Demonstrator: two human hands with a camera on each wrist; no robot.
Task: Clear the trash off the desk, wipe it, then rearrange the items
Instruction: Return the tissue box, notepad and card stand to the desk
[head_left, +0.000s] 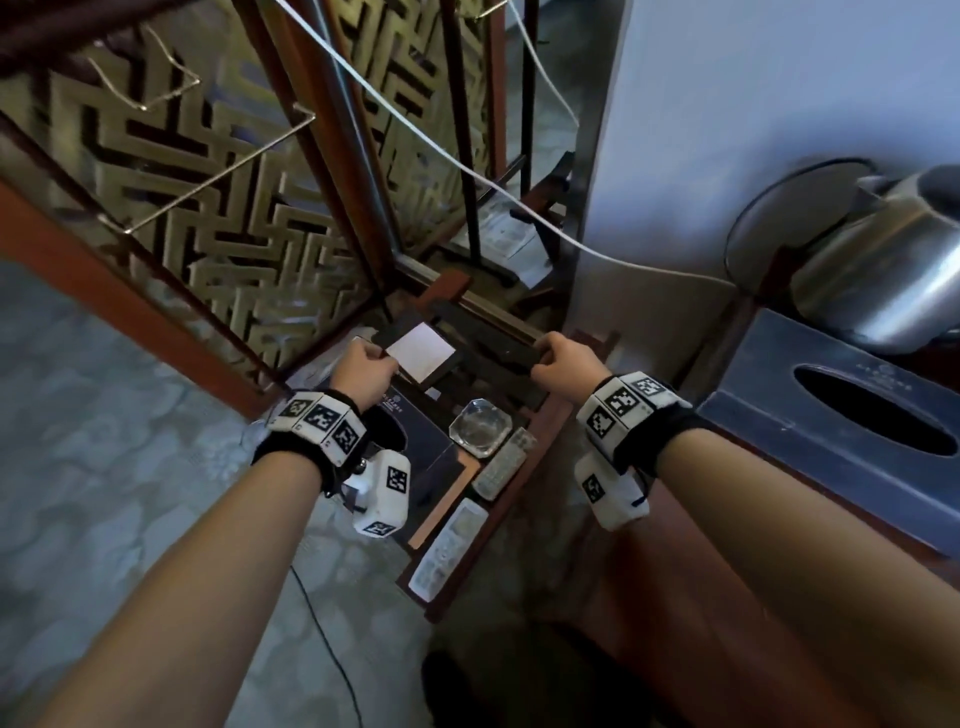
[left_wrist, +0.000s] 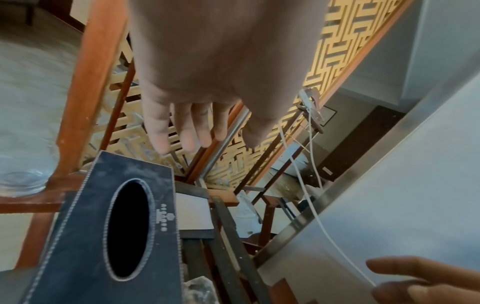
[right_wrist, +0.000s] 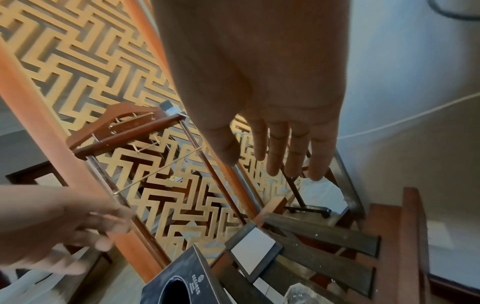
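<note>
Curled at either end of the dark notepad holder (head_left: 511, 347) in the head view, the left hand (head_left: 363, 371) and right hand (head_left: 566, 364) show straight, spread fingers in the wrist views, so I cannot tell the grip. The holder lies at the far end of the low stand (head_left: 540, 415), beyond the glass ashtray (head_left: 480, 427) and two remotes (head_left: 504, 465). This looks like rearranging; next comes a level lift, with the tissue box (head_left: 852, 415) and kettle (head_left: 883, 260) crowding the right.

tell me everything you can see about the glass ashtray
The glass ashtray is clear and thick-walled, squarish with cut corners and a round hollow that looks empty. It sits upright on the low wooden stand, with a grey remote close against its right corner and a dark folder on its left. Nothing grips it.
</note>
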